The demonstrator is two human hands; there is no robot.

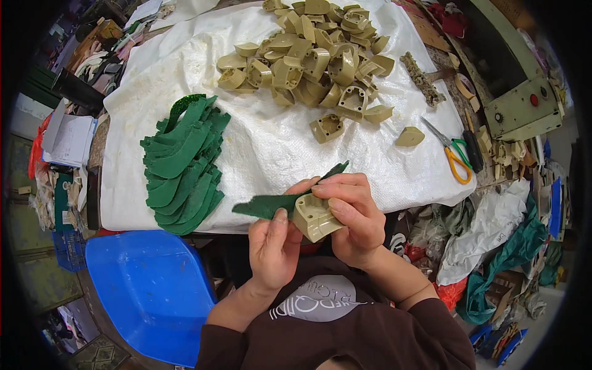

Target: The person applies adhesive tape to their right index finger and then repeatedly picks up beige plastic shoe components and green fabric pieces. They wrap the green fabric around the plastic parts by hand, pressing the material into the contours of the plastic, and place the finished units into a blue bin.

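Currently tan block [316, 217], green piece [266, 206] held together between hands [357, 217].

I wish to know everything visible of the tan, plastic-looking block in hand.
The tan, plastic-looking block is glossy, with a rounded wall and small holes in its recessed face. The right hand holds it tilted near the front edge of the white woven sheet. A dark green, flat strip passes behind it; whether the left hand touches it is unclear.

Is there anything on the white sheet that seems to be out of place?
Only slightly: one tan part lies alone near the scissors, apart from the pile. I see no spill.
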